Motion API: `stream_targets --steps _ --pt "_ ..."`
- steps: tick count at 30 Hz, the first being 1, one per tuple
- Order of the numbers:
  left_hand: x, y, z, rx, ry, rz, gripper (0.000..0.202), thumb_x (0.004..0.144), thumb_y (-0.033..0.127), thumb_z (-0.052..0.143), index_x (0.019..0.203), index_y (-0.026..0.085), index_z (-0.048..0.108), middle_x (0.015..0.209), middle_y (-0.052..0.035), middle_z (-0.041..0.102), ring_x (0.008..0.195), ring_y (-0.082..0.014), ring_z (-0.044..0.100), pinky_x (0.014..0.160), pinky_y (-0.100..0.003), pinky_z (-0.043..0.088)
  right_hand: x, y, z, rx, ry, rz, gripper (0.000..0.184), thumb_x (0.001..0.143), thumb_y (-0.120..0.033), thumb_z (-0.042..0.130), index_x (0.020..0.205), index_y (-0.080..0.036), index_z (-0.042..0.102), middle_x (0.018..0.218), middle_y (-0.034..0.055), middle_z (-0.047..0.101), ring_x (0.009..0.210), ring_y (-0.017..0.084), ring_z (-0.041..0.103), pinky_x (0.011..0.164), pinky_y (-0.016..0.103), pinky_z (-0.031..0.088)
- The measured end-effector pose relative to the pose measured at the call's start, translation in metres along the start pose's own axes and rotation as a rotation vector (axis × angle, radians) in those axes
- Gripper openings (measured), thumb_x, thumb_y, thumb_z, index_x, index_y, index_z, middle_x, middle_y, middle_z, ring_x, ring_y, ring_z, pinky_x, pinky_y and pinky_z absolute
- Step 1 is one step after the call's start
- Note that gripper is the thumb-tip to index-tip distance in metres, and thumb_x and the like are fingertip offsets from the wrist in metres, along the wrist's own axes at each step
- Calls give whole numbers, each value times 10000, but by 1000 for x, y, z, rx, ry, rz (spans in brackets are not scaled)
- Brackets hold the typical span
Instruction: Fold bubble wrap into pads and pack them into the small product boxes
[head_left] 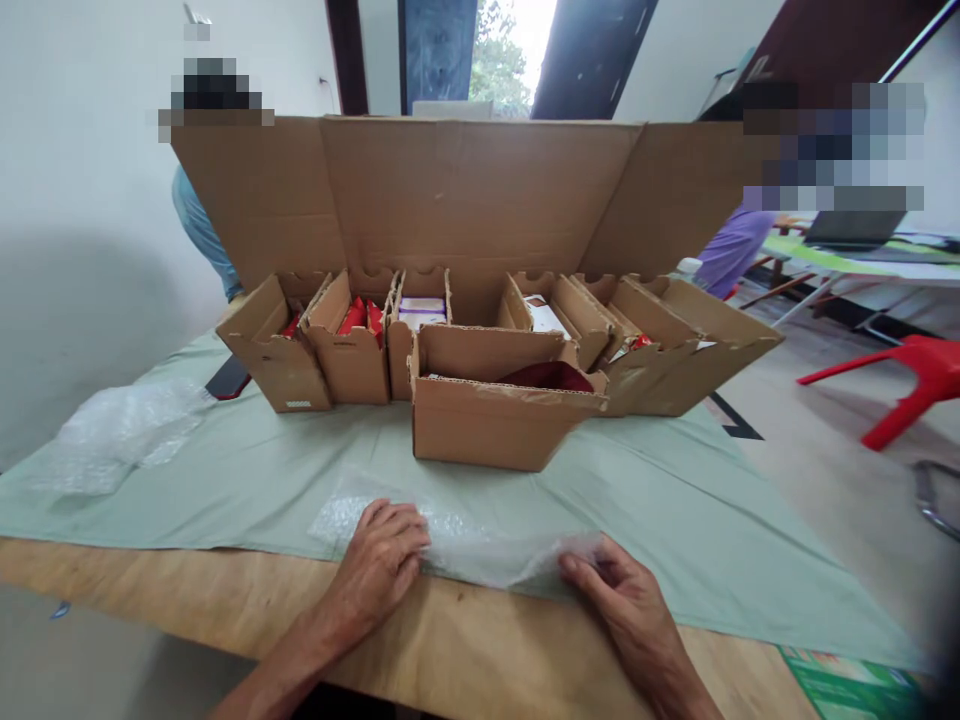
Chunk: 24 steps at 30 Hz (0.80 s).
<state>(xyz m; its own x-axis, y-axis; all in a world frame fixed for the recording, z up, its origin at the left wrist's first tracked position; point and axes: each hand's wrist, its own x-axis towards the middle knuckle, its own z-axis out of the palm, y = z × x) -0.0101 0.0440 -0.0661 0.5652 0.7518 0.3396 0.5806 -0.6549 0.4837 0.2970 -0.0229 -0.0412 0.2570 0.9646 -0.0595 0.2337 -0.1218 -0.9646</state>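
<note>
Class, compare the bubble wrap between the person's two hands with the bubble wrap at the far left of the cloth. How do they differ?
The handled sheet is spread out; the left pile is bunched into a mound. The right hand pinches the handled sheet's edge, while no hand touches the left pile. Both are see-through bubble wrap.

From where I stand, I count one bare left hand (pixel 386 548) and one bare right hand (pixel 626 592). There's one sheet of clear plastic bubble wrap (pixel 469 552) and one heap of bubble wrap (pixel 135 430). The open brown cardboard bins (pixel 491 425) come to seven: six in a row, one in front. I see one three-panel brown cardboard screen (pixel 480 195), one pale green cloth (pixel 360 440), one red plastic stool (pixel 915 375) and one dark laptop (pixel 855 230).
</note>
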Motion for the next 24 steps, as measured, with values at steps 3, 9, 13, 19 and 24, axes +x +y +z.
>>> stream_targets --steps 3,9,13,19,24 --pt "4 5 -19 -168 -145 -58 147 906 152 591 969 231 698 1032 -44 766 1054 -245 684 1003 -448 467 2 6 -7 80 108 56 450 761 -643 752 766 -196 699 664 13 634 645 176 576 605 263 476" --pt "14 17 -48 -382 -343 -168 276 1000 308 498 858 207 712 925 -28 744 922 -201 658 895 -339 454 4 23 -22 131 256 108 501 678 -677 799 837 -202 777 742 36 707 729 213 622 682 301 509" --pt "20 15 -53 -496 -419 -243 356 1001 398 476 846 184 714 834 -19 709 793 -177 619 745 -287 452 2 24 -24 167 348 156 566 581 -668 855 927 -221 826 1017 59 790 995 271 671 912 342 528" --pt "24 15 -64 -481 -373 -336 343 975 393 488 860 176 727 803 -10 702 769 -167 605 705 -270 441 0 20 -20 255 332 120 463 602 -608 882 889 -247 836 977 57 801 912 256 704 850 354 576" --pt "24 24 -82 -414 -431 -297 252 947 341 543 926 210 757 926 -9 759 864 -176 655 679 -254 429 1 7 -23 455 195 92 367 584 -569 914 803 -287 828 900 57 798 795 233 713 720 341 594"
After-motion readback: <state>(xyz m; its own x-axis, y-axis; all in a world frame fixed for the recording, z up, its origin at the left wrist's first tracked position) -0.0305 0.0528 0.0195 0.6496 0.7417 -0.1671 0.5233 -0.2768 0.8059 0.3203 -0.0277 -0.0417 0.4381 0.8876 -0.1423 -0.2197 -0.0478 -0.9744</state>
